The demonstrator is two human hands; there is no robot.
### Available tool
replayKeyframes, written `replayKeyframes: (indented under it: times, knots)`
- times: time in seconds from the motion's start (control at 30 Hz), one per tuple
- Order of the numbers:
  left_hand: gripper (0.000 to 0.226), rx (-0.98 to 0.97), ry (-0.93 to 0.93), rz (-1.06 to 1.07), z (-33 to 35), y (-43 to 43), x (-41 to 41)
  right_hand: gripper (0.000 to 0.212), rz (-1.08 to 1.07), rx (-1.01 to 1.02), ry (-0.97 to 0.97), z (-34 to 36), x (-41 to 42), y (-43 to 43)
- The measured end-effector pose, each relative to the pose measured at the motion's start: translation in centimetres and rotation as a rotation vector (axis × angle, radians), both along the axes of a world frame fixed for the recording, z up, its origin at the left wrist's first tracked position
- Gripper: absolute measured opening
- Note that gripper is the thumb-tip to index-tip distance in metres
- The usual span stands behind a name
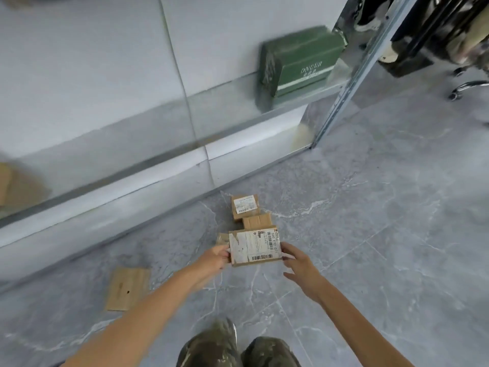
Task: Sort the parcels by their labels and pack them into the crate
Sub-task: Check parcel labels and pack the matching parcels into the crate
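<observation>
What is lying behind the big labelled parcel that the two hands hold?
Behind the big labelled parcel lie a plain brown parcel and, farther back, a small labelled parcel. A brown corner shows at its left edge; the rest is covered.

Your left hand (214, 258) and right hand (299, 263) are bare, forearms unsleeved; behind the grip, your knees (211, 345) wear mottled olive camouflage trousers.
</observation>
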State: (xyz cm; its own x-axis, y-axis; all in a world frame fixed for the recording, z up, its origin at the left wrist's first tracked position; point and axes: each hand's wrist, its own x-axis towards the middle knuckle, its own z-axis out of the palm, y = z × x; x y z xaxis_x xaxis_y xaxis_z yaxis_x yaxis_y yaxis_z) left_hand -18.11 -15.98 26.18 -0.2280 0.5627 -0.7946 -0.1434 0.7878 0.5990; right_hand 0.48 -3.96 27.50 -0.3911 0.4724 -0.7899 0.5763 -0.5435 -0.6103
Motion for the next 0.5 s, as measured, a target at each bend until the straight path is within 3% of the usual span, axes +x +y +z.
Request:
replayKeyframes:
  times: [0.13,0.27,0.37,0.5]
  knots:
    - [0.051,0.211,0.065,0.067,17.4,0.8,-0.3,0.047,-0.003,0.209,0.157,18.1,-0.8,1.2]
    - [0.036,0.367,0.243,0.224,33.9,0.5,-0.4,0.039,0.022,0.403,0.339,34.3,-0.5,1.1]
    - [0.017,0.531,0.312,0.327,44.6,-1.0,0.2,0.04,0.007,0.473,0.465,43.7,0.0,-0.3]
    - [0.022,0.706,0.243,0.46,54.5,-4.3,1.2,0.042,0.047,0.649,0.564,52.3,0.5,-3.1]
